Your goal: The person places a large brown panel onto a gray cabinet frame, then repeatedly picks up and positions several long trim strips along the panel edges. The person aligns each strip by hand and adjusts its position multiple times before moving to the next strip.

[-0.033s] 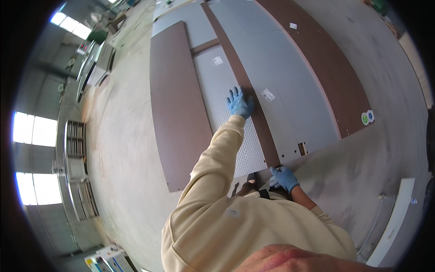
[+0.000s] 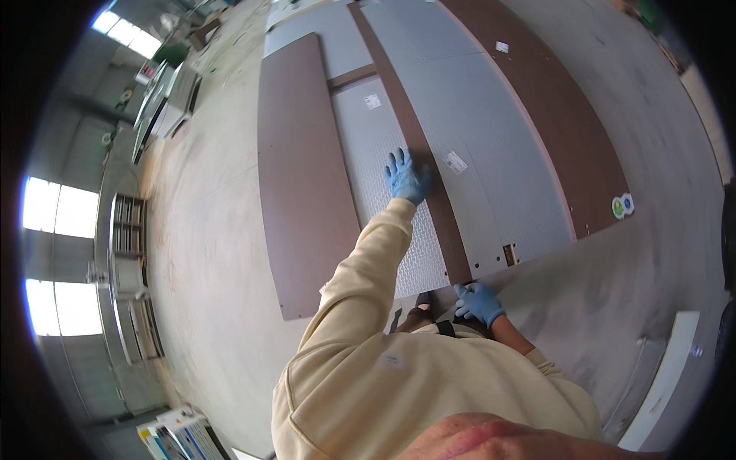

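My left hand (image 2: 407, 178), in a blue glove, lies palm down with fingers spread. It rests across the edge of a long narrow brown strip (image 2: 441, 212) and the grey panel with a honeycomb pattern (image 2: 422, 257) beside it. At the strip's near end, my right hand (image 2: 480, 304), gloved too, has its fingers curled, with the fingertips at that end; what lies beneath them is hidden. To the left lies a wide brown board (image 2: 303, 169). Right of the strip spreads a large grey panel (image 2: 491, 138) with a white label (image 2: 455, 162) and a small rectangular cutout (image 2: 510, 254).
Another brown board (image 2: 567, 130) with round green and blue stickers (image 2: 622, 205) lies on the far right. A short brown crosspiece (image 2: 353, 77) meets the strip farther off. Shelving (image 2: 129, 238) stands along the left wall. A pale upright panel (image 2: 665, 376) is at the lower right.
The view has shifted slightly, so the boards sit a little differently in it. Both hands keep their places on the strip.
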